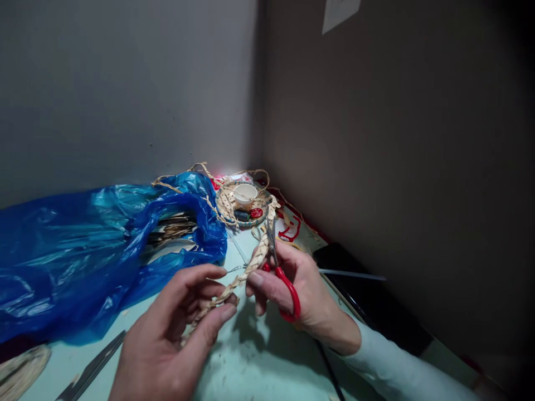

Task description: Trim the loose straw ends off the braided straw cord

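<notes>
While left hand point(161, 342), half-curled, pinches pale braid point(256, 260), right hand point(309, 287) grips same braid plus red-handled scissors point(288, 279).

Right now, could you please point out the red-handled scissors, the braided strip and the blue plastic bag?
Red-handled scissors point(286, 279), head view: top of the red handle loop.
Braided strip point(258, 258), head view: its upper plaits.
Blue plastic bag point(102, 239), head view: its crinkled side.

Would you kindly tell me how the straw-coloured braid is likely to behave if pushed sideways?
The braid would probably bend yet keep some shape, since it runs through the left hand and right hand in a gentle curve. It is likely light, being plaited from thin, flat strips. Its uneven edges might snag.
</notes>
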Available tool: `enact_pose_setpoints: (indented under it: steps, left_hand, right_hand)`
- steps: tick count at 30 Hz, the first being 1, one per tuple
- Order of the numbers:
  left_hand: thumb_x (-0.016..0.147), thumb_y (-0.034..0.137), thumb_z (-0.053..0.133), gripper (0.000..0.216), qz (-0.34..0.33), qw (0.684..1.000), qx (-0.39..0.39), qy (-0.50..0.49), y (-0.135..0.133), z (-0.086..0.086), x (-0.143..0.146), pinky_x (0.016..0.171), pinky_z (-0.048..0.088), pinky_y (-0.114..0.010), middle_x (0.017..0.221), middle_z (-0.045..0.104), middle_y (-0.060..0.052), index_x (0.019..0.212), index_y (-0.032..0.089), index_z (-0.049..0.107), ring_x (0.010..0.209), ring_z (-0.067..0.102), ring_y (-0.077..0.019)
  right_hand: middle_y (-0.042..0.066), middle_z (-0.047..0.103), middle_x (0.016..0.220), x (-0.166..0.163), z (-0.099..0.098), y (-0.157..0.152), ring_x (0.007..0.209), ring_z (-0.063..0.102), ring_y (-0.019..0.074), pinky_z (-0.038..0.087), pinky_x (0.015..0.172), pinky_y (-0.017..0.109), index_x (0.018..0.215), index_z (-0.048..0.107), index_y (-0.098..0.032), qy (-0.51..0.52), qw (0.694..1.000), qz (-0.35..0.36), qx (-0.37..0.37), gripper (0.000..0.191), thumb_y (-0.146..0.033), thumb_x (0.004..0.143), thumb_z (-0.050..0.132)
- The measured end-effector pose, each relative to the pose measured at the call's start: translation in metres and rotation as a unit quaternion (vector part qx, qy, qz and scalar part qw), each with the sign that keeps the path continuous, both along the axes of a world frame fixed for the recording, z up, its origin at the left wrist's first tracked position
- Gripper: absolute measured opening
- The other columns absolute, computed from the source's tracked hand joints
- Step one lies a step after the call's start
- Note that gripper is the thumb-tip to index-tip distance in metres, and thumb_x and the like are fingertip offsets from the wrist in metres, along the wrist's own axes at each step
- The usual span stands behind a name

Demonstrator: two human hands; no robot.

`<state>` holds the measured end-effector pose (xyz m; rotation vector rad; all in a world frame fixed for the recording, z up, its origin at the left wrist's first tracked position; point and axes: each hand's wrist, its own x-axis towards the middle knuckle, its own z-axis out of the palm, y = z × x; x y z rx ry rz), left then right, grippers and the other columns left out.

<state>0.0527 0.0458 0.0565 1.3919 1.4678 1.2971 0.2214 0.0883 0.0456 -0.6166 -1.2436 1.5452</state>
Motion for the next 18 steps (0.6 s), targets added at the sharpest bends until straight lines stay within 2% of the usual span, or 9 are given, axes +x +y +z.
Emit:
enact_pose_setpoints:
  steps: [2, 3, 5, 8, 11, 13, 16, 18]
  left_hand:
    - [0.076, 0.02, 0.074, 0.031, 0.013, 0.986, 0.118, 0.113, -0.002, -0.006, 0.0, 0.087, 0.049, -0.02, 0.1, 0.079, 0.009, 0.101, 0.039, 0.074, 0.091, 0.071, -0.0154]
    - [0.078, 0.016, 0.071, 0.037, 0.009, 0.972, 0.174, 0.16, -0.003, -0.008, 0.0, 0.092, 0.046, -0.021, 0.104, 0.079, 0.009, 0.105, 0.041, 0.074, 0.092, 0.072, -0.0158]
    - [0.081, 0.011, 0.066, 0.044, -0.006, 0.943, 0.253, 0.216, -0.004, -0.01, 0.0, 0.094, 0.045, -0.024, 0.101, 0.08, 0.009, 0.111, 0.042, 0.074, 0.089, 0.073, -0.0166]
    - [0.083, 0.01, 0.062, 0.041, 0.003, 0.933, 0.274, 0.232, -0.005, -0.01, -0.001, 0.091, 0.047, -0.027, 0.096, 0.081, 0.006, 0.109, 0.039, 0.076, 0.089, 0.073, -0.019]
    - [0.083, 0.018, 0.064, 0.028, 0.036, 0.959, 0.189, 0.207, -0.004, -0.008, -0.002, 0.087, 0.048, -0.029, 0.092, 0.079, 0.002, 0.101, 0.033, 0.078, 0.083, 0.072, -0.0216]
    - [0.083, 0.027, 0.063, 0.018, 0.032, 0.981, 0.104, 0.163, -0.002, -0.006, -0.004, 0.076, 0.05, -0.027, 0.078, 0.076, 0.002, 0.095, 0.031, 0.077, 0.066, 0.067, -0.019]
    - [0.084, 0.039, 0.063, 0.015, -0.056, 0.997, -0.037, 0.042, 0.003, -0.001, -0.006, 0.053, 0.043, -0.022, 0.062, 0.066, 0.005, 0.086, 0.028, 0.073, 0.046, 0.048, -0.0115]
    - [0.085, 0.042, 0.065, 0.019, -0.127, 0.983, -0.126, -0.046, 0.008, 0.002, -0.007, 0.048, 0.038, -0.018, 0.061, 0.064, 0.004, 0.083, 0.025, 0.07, 0.045, 0.043, -0.0081]
  right_hand:
    - [-0.002, 0.062, 0.071, 0.0, 0.0, 0.0, 0.05, 0.056, 0.0056, 0.048, 0.047, 0.015, 0.084, 0.057, -0.015, -0.005, 1.0, -0.006, -0.004, 0.028, -0.033, 0.078, 0.078]
    - [-0.002, 0.062, 0.072, 0.0, 0.0, 0.0, 0.05, 0.057, 0.0055, 0.048, 0.047, 0.015, 0.084, 0.056, -0.015, -0.01, 1.0, -0.007, -0.007, 0.029, -0.033, 0.078, 0.078]
    - [-0.002, 0.063, 0.072, 0.0, -0.001, 0.0, 0.049, 0.058, 0.0058, 0.047, 0.046, 0.015, 0.085, 0.056, -0.015, -0.022, 1.0, -0.009, -0.014, 0.029, -0.034, 0.078, 0.077]
    - [-0.002, 0.062, 0.072, -0.002, -0.003, -0.002, 0.049, 0.057, 0.0062, 0.046, 0.045, 0.016, 0.086, 0.055, -0.016, -0.044, 0.999, -0.027, -0.009, 0.027, -0.033, 0.08, 0.075]
    - [-0.002, 0.06, 0.074, -0.002, -0.005, -0.004, 0.053, 0.056, 0.0073, 0.047, 0.049, 0.018, 0.087, 0.055, -0.017, -0.087, 0.993, -0.065, 0.049, 0.021, -0.028, 0.081, 0.073]
    - [-0.002, 0.06, 0.076, -0.001, -0.005, -0.004, 0.056, 0.054, 0.008, 0.047, 0.051, 0.02, 0.09, 0.056, -0.018, -0.126, 0.983, -0.095, 0.096, 0.017, -0.025, 0.083, 0.07]
    - [-0.001, 0.06, 0.081, 0.002, -0.003, -0.003, 0.058, 0.054, 0.0079, 0.047, 0.054, 0.021, 0.095, 0.056, -0.02, -0.162, 0.968, -0.129, 0.142, 0.013, -0.024, 0.087, 0.065]
    - [0.0, 0.06, 0.088, 0.003, -0.003, -0.002, 0.061, 0.055, 0.0077, 0.047, 0.055, 0.022, 0.097, 0.057, -0.02, -0.156, 0.966, -0.135, 0.157, 0.012, -0.026, 0.089, 0.064]
